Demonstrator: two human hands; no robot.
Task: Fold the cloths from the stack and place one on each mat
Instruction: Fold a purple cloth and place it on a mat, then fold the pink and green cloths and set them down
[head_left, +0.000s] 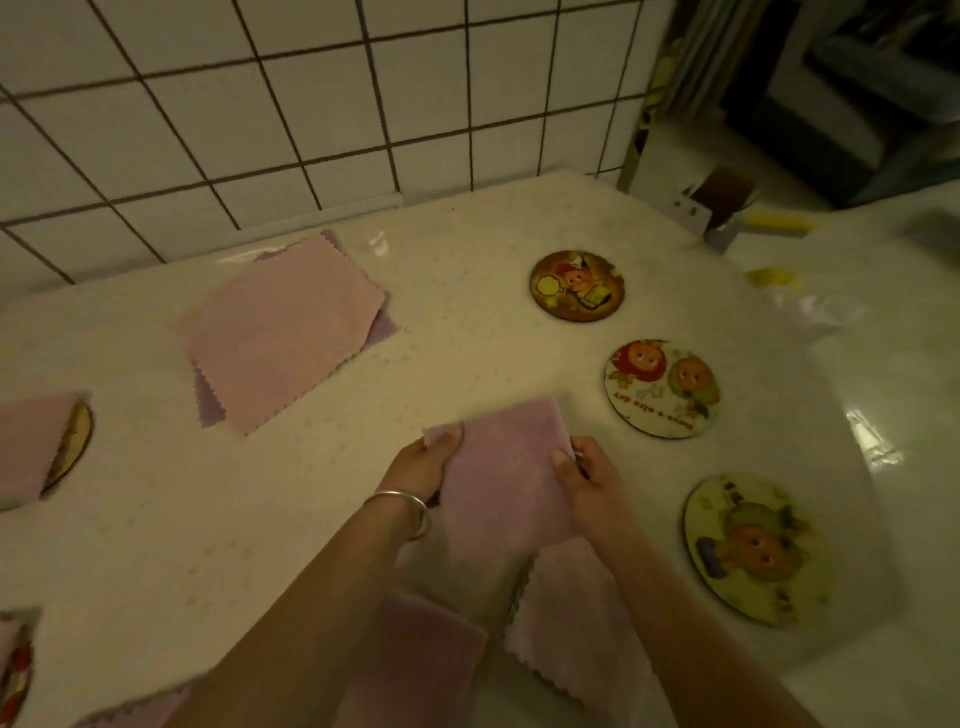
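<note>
A pink cloth (506, 483) lies folded between my hands at the table's middle. My left hand (423, 465) pinches its far left corner, and my right hand (587, 475) pinches its right edge. The stack of pink cloths (283, 332) lies at the back left. Three round cartoon mats lie bare on the right: a far mat (576, 286), a middle mat (662, 389) and a near mat (753, 551). At the left edge a folded cloth (31, 441) covers a mat (78, 441). Another mat (18, 670) shows at the lower left.
More pink cloths lie near me, one cloth (576, 618) under my right forearm and one cloth (415, 660) under my left. A tiled wall (311, 104) backs the table (467, 249). A brown box (722, 202) and a yellow item (774, 275) sit at the far right.
</note>
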